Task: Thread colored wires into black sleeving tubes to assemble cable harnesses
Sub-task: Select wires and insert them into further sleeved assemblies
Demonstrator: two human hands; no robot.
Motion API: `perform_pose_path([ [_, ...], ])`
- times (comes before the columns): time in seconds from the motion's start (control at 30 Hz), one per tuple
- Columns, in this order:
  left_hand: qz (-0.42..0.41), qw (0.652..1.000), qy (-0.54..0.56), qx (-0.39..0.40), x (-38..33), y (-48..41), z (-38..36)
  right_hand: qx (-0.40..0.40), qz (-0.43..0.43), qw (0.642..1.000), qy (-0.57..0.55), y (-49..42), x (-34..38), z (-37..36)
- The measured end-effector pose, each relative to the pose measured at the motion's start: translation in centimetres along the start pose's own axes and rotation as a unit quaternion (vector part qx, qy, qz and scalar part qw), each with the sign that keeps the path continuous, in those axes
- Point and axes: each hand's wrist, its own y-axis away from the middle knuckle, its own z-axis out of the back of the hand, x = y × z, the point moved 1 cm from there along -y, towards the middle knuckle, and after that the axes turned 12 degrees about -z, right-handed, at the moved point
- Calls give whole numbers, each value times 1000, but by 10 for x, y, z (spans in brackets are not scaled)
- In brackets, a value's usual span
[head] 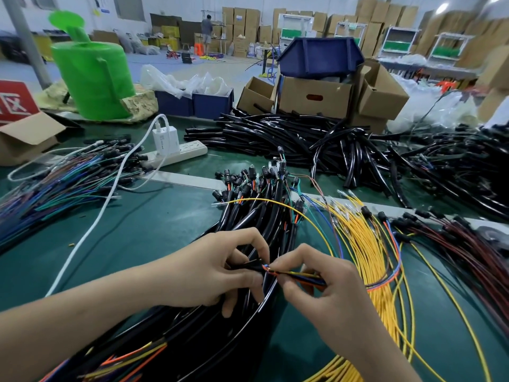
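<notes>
The person's left hand (220, 271) grips the end of a black sleeving tube (249, 267), fingers curled round it, prob. so the mouth faces right and stays steady. The right hand (327, 296) pinches a thin bundle of orange, blue and yellow wires (301, 278) btwn thumb and forefinger, close to the tips, likely so the soft ends stay together and don't buckle. The tips sit right at the tube mouth; can't tell if they are in yet. The rest of the bundle loops off to the right over the loose yellow wires (366, 244).

Both hands work just above a heap of finished black-sleeved harnesses (261, 205), connector ends fanned away from the person, so a done piece can drop straight onto it.

Stock lies around the work spot on the green table mat (151, 230):
- pile of empty black tubes (289, 136) at the back
- dark red wires w/ black connectors (468, 244) on the right
- blue, green and purple wires (68, 177) on the left
- a white power strip (181, 154) behind, its white cable trailing toward the person

Judgement: the feed is only starting. Next move needs short pushes w/ the pinch kept near the mouth. Risk: one wire catches the rim and folds back while the others go in.
</notes>
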Motion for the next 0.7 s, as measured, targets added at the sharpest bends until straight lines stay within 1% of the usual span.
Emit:
perform_pose_path([
  [0.17,2,1000,23,9,0,-1,1,9,-10,999,-38,-1,1,-1],
  [0.33,52,995,77,34,2,-2,3,14,2,998,-55,-1,1,-3],
  [0.47,72,992,85,57,4,-1,4,41,-11,995,-87,-1,1,-2],
  [0.53,79,991,77,80,2,-2,6,64,-28,993,-95,-2,0,-2],
  [0.6,87,988,51,119,-1,-5,7,87,-42,990,-101,-3,-2,-2],
  [0.7,105,978,5,181,-6,-10,8,85,-34,992,-90,-4,-6,-4],
])
